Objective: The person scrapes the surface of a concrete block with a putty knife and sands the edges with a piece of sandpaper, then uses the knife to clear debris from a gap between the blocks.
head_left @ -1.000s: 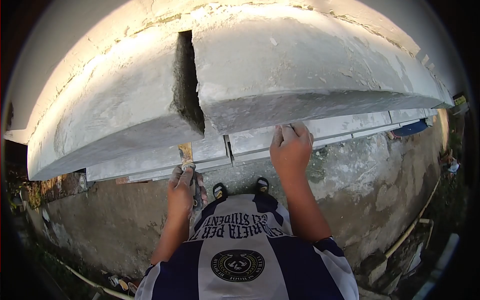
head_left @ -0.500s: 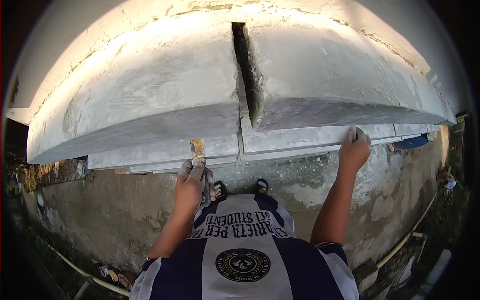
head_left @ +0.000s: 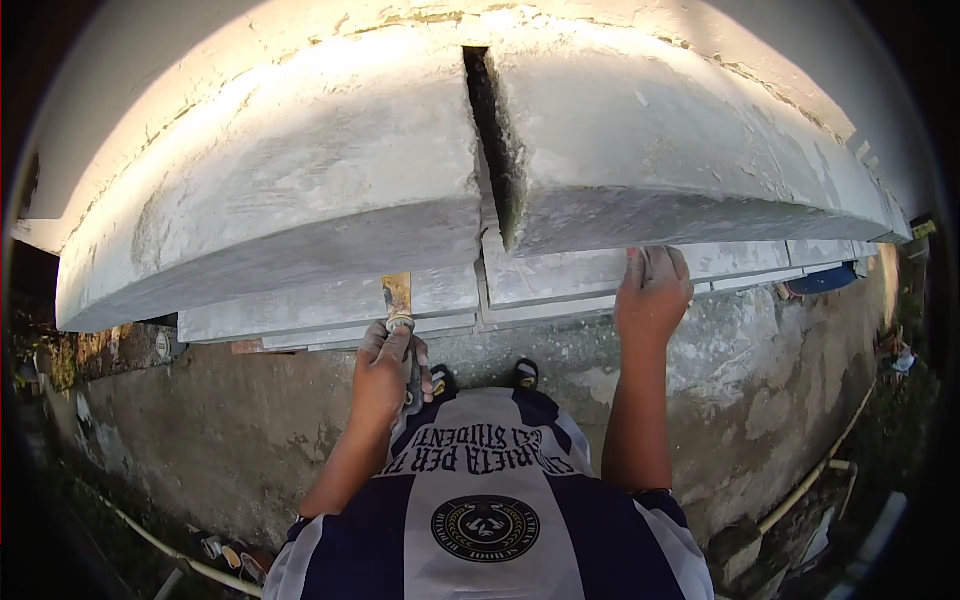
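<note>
My left hand [head_left: 383,368] is wrapped around the handle of a putty knife [head_left: 397,292]. Its stained, yellowish blade points up, over the lower pale ledge [head_left: 340,302]. Under the front edge of the upper concrete slab [head_left: 690,150], my right hand [head_left: 653,285] is raised with its fingers bent and pressed together, their tips at the slab's underside. Whatever those fingers hold, if anything, cannot be made out. Whitish dust coats the fingers of both hands. Between the hands, a dark, rough-edged slot [head_left: 490,140] cuts through the slab.
A sunlit wall [head_left: 300,40] rises behind the slab. Below lies a stained concrete floor [head_left: 250,420], where my sandaled feet [head_left: 526,374] stand. A blue object [head_left: 822,281] sits under the ledge at right. Pale pipes [head_left: 800,495] run along the lower sides.
My right hand has moved left along the slab's front edge, closer to the slot. The left hand and putty knife have barely moved.
</note>
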Demonstrator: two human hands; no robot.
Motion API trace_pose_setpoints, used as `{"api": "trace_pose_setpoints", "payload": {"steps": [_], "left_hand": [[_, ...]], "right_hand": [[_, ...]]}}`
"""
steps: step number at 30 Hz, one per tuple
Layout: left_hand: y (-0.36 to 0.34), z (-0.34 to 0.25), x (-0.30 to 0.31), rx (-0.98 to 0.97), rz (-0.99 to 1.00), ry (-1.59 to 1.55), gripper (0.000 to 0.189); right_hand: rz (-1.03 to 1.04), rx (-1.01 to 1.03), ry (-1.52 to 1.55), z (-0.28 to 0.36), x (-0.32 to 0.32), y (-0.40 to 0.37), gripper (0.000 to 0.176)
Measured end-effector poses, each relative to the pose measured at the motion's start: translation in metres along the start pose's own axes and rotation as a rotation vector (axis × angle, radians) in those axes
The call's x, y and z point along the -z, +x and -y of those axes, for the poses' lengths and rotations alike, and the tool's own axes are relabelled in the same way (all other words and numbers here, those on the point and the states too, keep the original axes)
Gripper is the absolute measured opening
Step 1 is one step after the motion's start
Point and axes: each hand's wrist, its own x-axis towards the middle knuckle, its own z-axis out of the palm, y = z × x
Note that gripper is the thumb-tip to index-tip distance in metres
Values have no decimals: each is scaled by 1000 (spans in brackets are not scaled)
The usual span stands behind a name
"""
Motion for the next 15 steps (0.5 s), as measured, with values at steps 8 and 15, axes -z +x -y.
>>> {"api": "trace_pose_setpoints", "payload": {"steps": [8,15], "left_hand": [[-2,-5,-1,27,6,16,16],[1,-1,2,9,45,-27,15]], "right_hand": [[88,-38,-96,-12,-13,11,16],[128,94,54,35,-34,-9,18]]}}
